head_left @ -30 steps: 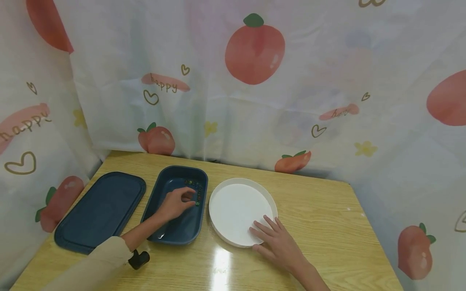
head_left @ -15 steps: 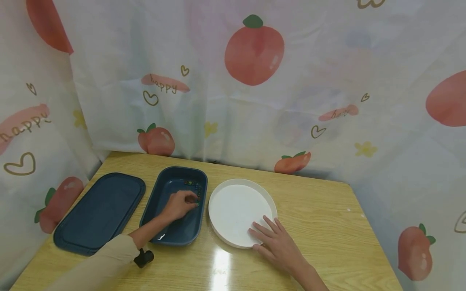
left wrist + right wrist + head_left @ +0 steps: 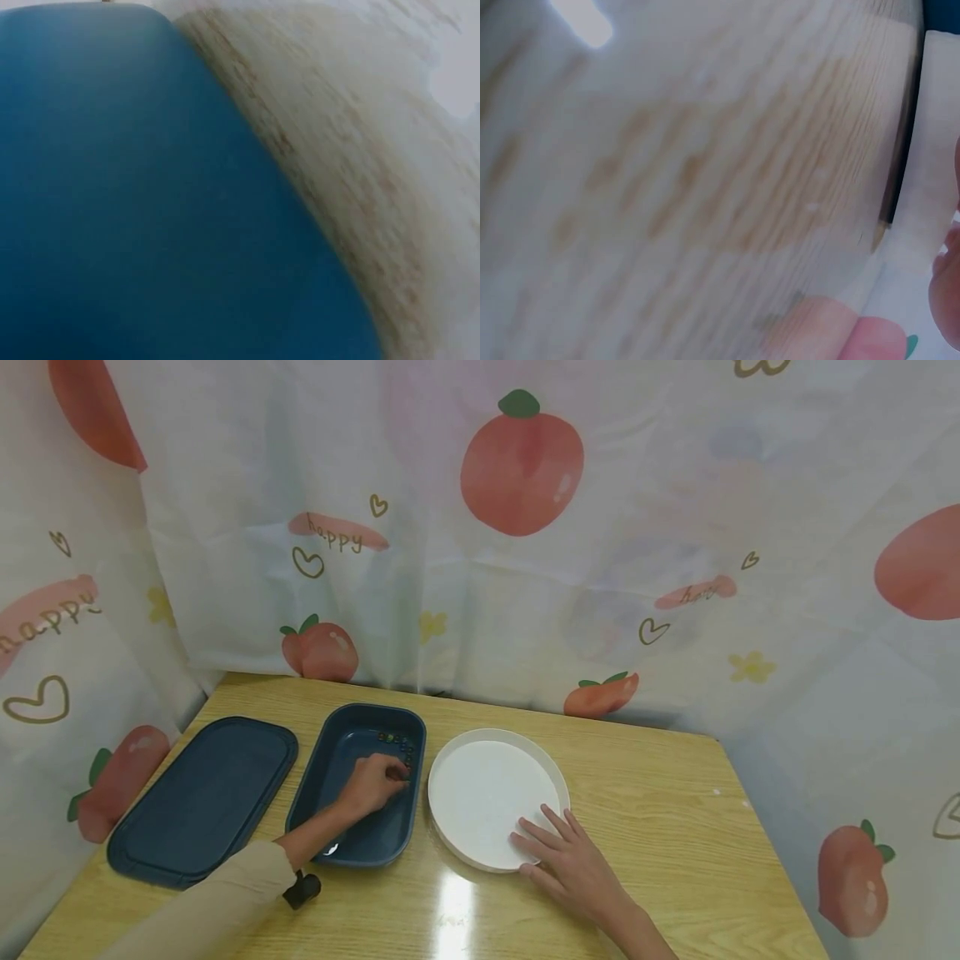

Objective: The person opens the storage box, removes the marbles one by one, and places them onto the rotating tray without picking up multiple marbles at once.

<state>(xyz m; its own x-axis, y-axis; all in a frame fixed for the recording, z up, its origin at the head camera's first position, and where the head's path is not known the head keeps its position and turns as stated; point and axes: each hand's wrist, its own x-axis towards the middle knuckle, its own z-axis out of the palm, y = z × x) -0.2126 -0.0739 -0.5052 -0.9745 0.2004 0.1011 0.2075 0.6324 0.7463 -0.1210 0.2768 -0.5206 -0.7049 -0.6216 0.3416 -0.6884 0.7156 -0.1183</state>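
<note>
My left hand (image 3: 369, 785) reaches into a dark blue rectangular box (image 3: 322, 777). Its thumb and fingers curl together at a small green marble by the right wall, largely hidden by the fingertips. Several small dark and coloured marbles (image 3: 392, 738) line the far right corner of the box floor. In the left wrist view, the blue box wall fills most of the picture and the hand is out of sight. My right hand (image 3: 573, 864) has its fingers spread over the near right rim of a white round tray (image 3: 491, 793); some fingertips (image 3: 946, 289) show in the right wrist view.
A dark blue lid (image 3: 206, 797) lies flat on the wooden table (image 3: 660, 810), left of the box. The white tray stands close to the box's right side. A printed curtain (image 3: 525, 610) hangs behind the table. A black wrist camera (image 3: 303, 890) sits under the left sleeve.
My left hand has moved slightly right, and its thumb and fingers have come together over the green marble. The right hand keeps its place on the tray rim.
</note>
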